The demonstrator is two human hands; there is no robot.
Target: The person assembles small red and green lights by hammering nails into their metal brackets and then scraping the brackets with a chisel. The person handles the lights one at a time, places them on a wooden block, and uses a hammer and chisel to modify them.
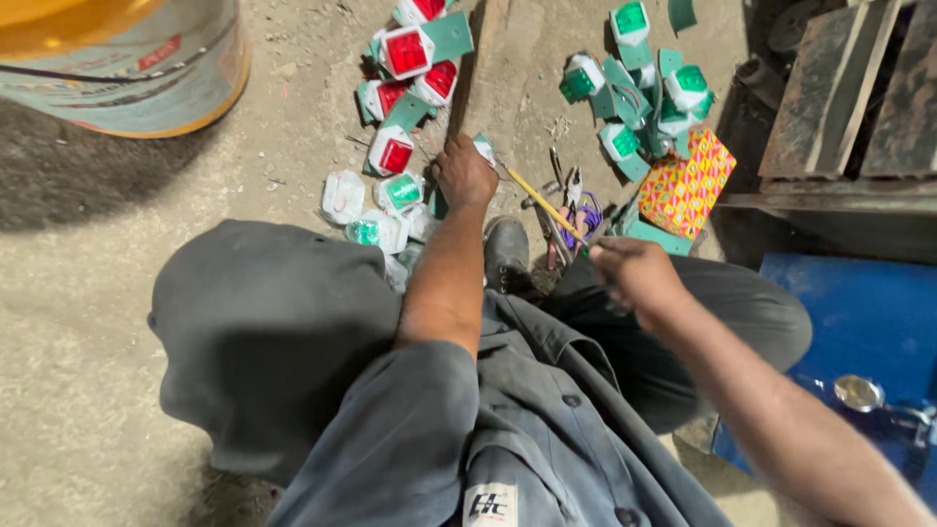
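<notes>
My left hand (463, 174) reaches down to the ground and closes on a small white-and-green lamp unit (483, 148) beside a wooden strip. My right hand (632, 271) is held above my knee, gripping the end of a thin yellow-handled tool (542, 202) that slants up toward the left hand. A pile of red-lens lamp units (405, 54) lies ahead of the left hand. Green-lens lamp units (625, 141) are heaped further right. A few clear and green units (388, 195) lie by my left knee.
Pliers and purple wire (578, 200) lie on the ground between my hands. A patterned orange-yellow box (688, 185) sits right of them. A large paint bucket (127, 63) stands top left. Rusty metal plates (839, 98) and a blue surface (859, 322) are on the right.
</notes>
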